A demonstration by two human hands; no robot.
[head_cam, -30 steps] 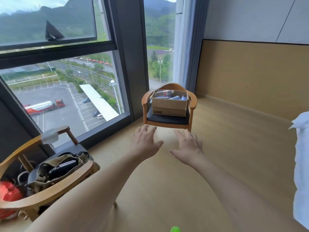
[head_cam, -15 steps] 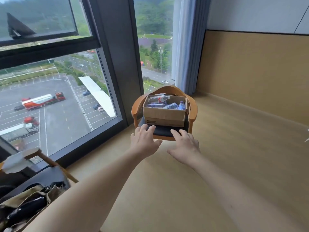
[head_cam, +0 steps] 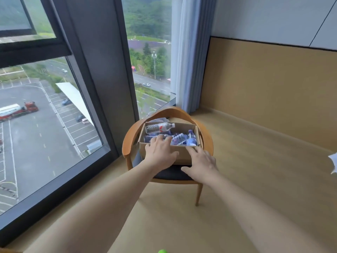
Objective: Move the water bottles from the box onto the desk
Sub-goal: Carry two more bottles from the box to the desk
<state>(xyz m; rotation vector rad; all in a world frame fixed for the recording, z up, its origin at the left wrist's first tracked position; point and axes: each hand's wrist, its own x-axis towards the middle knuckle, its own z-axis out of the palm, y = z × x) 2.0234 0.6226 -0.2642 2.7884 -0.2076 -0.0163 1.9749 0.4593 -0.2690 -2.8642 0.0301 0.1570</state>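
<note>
An open cardboard box (head_cam: 184, 126) sits on the dark seat of a wooden armchair (head_cam: 127, 139). Several clear water bottles lie inside it; one with a red-and-white label (head_cam: 159, 127) rests at the back left, and blue-labelled ones (head_cam: 183, 139) lie to the right. My left hand (head_cam: 160, 152) is stretched over the box's front edge, fingers spread above the bottles, holding nothing. My right hand (head_cam: 199, 164) hovers in front of the box's front right corner, fingers apart and empty. No desk is in view.
The chair stands by a floor-to-ceiling window (head_cam: 45, 115) with a dark frame, and a pale curtain (head_cam: 189, 55) hangs behind it. Wood-panelled wall (head_cam: 273, 84) runs along the right. A white object (head_cam: 333, 163) juts in at the right edge. Wooden floor surrounds the chair.
I have come closer to the chair and box. Both hands have reached forward, the left one now over the box's front edge. The other chair with a bag has left the view.
</note>
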